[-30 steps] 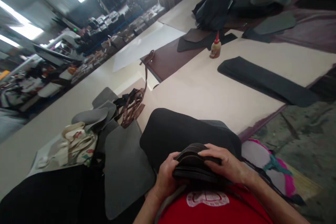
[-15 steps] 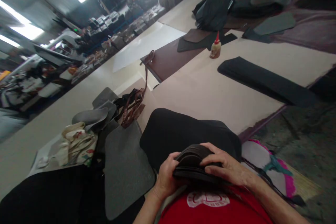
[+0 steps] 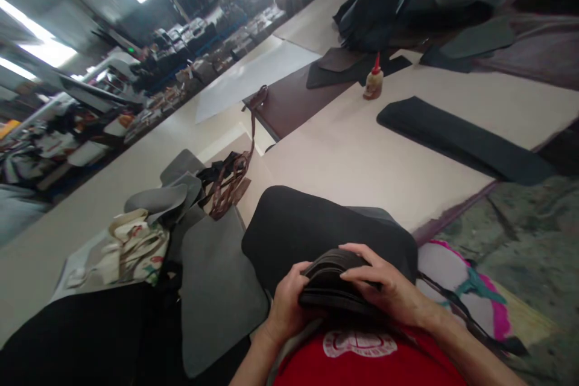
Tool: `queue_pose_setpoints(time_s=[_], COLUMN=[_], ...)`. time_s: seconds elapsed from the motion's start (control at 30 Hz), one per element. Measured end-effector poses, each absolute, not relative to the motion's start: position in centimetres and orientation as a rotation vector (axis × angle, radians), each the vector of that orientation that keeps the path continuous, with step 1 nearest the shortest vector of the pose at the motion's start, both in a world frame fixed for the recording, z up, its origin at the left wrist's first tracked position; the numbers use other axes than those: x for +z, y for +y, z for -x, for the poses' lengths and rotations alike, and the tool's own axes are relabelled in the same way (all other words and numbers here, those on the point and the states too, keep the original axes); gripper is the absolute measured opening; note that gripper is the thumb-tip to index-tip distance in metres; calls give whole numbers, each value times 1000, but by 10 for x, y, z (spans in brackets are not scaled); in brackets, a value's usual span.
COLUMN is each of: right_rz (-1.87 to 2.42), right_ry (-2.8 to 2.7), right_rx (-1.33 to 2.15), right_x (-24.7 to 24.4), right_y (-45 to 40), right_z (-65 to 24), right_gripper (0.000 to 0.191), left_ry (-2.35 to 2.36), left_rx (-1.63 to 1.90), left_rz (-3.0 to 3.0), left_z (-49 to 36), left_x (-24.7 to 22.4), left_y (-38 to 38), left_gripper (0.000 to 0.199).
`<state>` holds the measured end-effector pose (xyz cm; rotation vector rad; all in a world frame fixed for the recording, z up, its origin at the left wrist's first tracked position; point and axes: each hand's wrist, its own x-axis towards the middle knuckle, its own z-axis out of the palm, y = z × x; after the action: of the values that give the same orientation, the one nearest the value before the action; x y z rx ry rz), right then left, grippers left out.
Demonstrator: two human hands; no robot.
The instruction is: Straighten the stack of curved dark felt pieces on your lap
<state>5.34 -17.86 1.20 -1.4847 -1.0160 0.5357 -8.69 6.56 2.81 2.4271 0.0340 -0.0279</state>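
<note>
A bent stack of dark, thin leather-like pieces (image 3: 332,265) is held close to my red shirt, its layers fanned apart along the upper edge. My left hand (image 3: 289,295) is closed on the stack's left end. On the right side my right hand (image 3: 384,283) grips it, thumb and fingers on the fanned edges. Just beyond, a large black panel (image 3: 307,223) with rounded corners lies at the table's near edge. To its left is a grey panel (image 3: 217,295). How many pieces are in the stack cannot be made out.
A glue bottle (image 3: 373,81) with a red tip stands on the table (image 3: 325,145). Long black strips (image 3: 456,136) lie at the right edge. Brown straps (image 3: 228,187) and patterned cloth (image 3: 140,244) are heaped left. A pink-edged white item (image 3: 452,283) is below right.
The fingers of my right hand have shifted slightly left along the fanned edges of the stack. My left hand keeps its hold in nearly the same place.
</note>
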Motion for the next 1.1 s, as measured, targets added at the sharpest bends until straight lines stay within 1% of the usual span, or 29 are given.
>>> queue_pose_setpoints(time_s=[0.2,0.3,0.43,0.6,0.73,0.97,1.1], right_rz=[1453,1430,1409,1420,1425,1396,1386], right_ry=[-1035,-996,-971,-980,-1018,-1022,-1037], right_rx=[707,758,758,717,626,591,592], right_x=[30,34,33,29,25,18,22], right_y=[-184,-183,-181,-180,-180,-181,-182], right_z=[-60,-62,-62,-60,-58,-56,-57], right_gripper=[24,26,24,20,25,31,28], left_ry=[92,92,68,85,53,70,63], left_rx=[-103,-104,-84,-95,-57,-79,-78], left_rz=[-2430,-2421,-2410,-2396,-2382,-2382,-2371], left_z=[86,85,86,86,85,86,87], left_x=[30,31,29,29,30,30,28], left_y=[65,65,66,66,64,66,68], left_gripper=[45,47,47,41,40,43,42])
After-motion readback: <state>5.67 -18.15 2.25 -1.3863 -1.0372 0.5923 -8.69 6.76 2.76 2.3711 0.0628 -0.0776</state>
